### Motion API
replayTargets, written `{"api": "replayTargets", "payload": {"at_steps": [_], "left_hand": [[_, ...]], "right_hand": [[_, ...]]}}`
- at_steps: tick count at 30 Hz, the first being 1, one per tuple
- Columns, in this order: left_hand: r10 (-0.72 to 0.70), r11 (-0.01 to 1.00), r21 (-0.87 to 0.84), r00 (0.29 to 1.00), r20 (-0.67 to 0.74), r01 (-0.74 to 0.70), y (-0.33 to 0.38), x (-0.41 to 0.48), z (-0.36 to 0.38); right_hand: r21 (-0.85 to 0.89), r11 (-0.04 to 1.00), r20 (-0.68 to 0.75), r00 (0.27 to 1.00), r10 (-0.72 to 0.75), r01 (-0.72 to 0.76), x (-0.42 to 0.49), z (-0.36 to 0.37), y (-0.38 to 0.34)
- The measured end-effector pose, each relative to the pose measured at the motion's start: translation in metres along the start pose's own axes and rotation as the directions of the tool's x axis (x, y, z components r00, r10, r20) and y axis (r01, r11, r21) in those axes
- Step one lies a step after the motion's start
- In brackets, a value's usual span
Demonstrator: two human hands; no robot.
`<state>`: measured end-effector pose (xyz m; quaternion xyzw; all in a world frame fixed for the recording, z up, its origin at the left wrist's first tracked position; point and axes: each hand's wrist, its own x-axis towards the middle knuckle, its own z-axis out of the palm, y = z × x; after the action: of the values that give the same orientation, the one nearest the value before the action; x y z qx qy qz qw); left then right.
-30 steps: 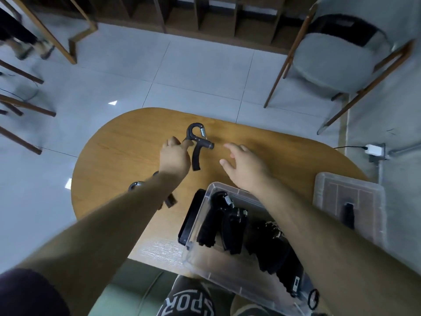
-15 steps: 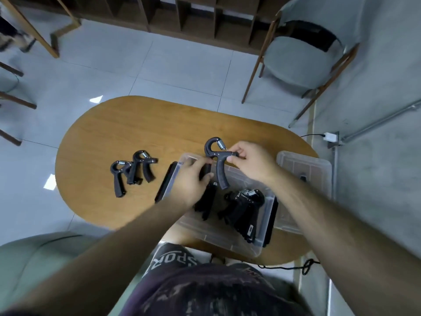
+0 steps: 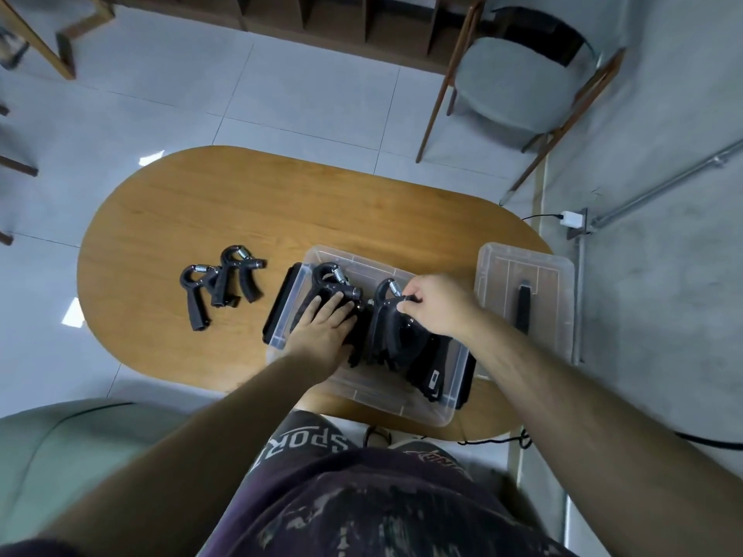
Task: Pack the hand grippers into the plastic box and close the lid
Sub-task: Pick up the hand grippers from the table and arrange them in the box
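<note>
We have both hands in the clear plastic box (image 3: pixel 382 398), which sits lid-off at the near edge of the wooden desk (image 3: pixel 201 203). Our left hand (image 3: pixel 325 327) lies flat with straight fingers, pressing down on the left-side hand grippers (image 3: pixel 331 281) in the box and gripping nothing. Our right hand (image 3: pixel 436 305) pinches the top of the middle hand gripper (image 3: pixel 386 315) close to its spring, with fingers and thumb curled onto it. That gripper stands among other black ones inside the box, and more of them fill the right part. The two loose hand grippers (image 3: pixel 220 284) lie touching each other on the desk, just left of the box. The lid (image 3: pixel 557 299) lies on the desk just beside the box on the right, with a black latch (image 3: pixel 522 309) on it. A grey chair (image 3: pixel 518 86) stands on the tiled floor beyond the desk.
</note>
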<state>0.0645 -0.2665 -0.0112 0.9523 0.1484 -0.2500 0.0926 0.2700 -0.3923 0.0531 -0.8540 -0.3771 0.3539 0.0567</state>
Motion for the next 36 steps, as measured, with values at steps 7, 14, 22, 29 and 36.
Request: {"api": "replayTargets", "payload": {"at_steps": [7, 14, 22, 29, 36], "left_hand": [[0.026, 0.995, 0.097, 0.998, 0.065, -0.032, -0.004, 0.002, -0.001], [0.057, 0.997, 0.046, 0.997, 0.059, -0.06, -0.009, 0.003, 0.001], [0.093, 0.994, -0.048, 0.996, -0.004, -0.093, -0.015, 0.001, 0.007], [0.111, 0.984, -0.134, 0.991, -0.07, -0.12, -0.021, -0.002, 0.011], [0.082, 0.939, -0.31, 0.972, -0.22, -0.149, -0.034, -0.004, 0.001]], "right_hand": [[-0.31, 0.95, 0.042, 0.998, 0.054, -0.039, 0.024, 0.025, -0.016], [-0.52, 0.847, 0.061, 0.984, 0.167, -0.111, 0.048, 0.049, -0.041], [-0.62, 0.769, 0.117, 0.951, 0.285, -0.154, 0.072, 0.074, -0.052], [-0.604, 0.783, 0.16, 0.941, 0.299, -0.146, 0.07, 0.079, -0.041], [-0.49, 0.872, -0.04, 0.999, -0.022, 0.0, 0.053, 0.05, -0.038]]}}
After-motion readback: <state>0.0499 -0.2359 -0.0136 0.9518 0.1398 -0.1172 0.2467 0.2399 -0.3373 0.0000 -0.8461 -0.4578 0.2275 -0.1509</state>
